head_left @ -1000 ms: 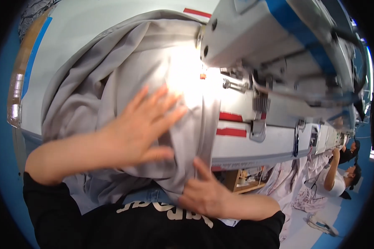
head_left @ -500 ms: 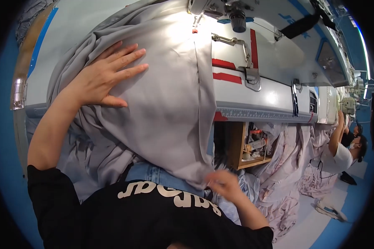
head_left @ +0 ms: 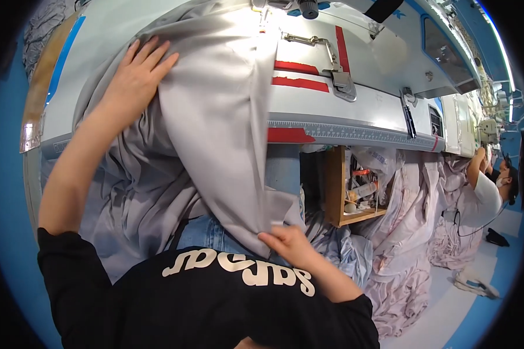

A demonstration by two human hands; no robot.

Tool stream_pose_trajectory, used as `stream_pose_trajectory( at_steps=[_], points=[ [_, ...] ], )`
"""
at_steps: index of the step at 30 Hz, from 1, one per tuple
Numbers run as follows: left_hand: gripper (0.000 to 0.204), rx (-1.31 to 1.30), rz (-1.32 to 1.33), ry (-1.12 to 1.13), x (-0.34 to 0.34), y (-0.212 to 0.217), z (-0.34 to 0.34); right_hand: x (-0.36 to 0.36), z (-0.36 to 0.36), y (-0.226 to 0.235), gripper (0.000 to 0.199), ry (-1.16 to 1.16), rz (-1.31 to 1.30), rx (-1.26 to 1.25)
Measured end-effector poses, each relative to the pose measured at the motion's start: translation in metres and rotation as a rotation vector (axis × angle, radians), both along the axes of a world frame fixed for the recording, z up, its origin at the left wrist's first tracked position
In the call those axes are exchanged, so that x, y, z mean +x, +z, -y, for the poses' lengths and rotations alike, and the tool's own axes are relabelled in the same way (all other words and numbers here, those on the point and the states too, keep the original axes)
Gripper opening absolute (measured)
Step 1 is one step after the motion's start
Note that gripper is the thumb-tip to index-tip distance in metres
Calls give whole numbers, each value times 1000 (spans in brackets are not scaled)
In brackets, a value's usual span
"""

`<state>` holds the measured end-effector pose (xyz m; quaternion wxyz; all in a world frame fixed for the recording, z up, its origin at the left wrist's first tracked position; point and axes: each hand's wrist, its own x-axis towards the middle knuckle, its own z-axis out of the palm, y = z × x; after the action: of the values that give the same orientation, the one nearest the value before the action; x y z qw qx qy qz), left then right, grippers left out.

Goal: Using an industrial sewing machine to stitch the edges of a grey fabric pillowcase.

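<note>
A large piece of smooth grey fabric [head_left: 215, 116] runs from the needle area of a sewing machine [head_left: 384, 52] down over the table's front edge to my lap. My left hand [head_left: 137, 75] lies on its left part with the fingers spread, and folds bunch up around and below it. Close to my body, my right hand [head_left: 288, 241] pinches the lower end of the fabric's right edge between thumb and fingers. That edge hangs taut and fairly straight between the needle area and my right hand. Bright lamp light washes out the cloth near the needle.
A ruler strip [head_left: 355, 134] lines the table's front edge, with red tape beside it. Below is an open wooden drawer [head_left: 337, 215] holding small items. Piles of pale fabric [head_left: 402, 232] hang and lie to the right. Farther right, a co-worker [head_left: 489, 186] sits at another machine.
My left hand has slid up and left over the fabric. My right hand, blurred before, now grips the edge slightly farther left. The fabric's right edge has shifted left and straightened; the view has shifted too.
</note>
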<state>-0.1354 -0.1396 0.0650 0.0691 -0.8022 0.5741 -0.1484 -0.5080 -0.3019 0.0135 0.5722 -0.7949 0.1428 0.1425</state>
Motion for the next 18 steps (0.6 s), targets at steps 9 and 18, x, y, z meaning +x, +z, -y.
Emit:
stream_pose_trajectory(
  at_steps=[9,18],
  points=[
    [34,-95,-1442,211,-215,-41,36,-8,-22,-7,24,187,359,-248],
    [23,-253,-1135,-415,-235,-51,37,56,39,45,23,-25,301,-434]
  ],
)
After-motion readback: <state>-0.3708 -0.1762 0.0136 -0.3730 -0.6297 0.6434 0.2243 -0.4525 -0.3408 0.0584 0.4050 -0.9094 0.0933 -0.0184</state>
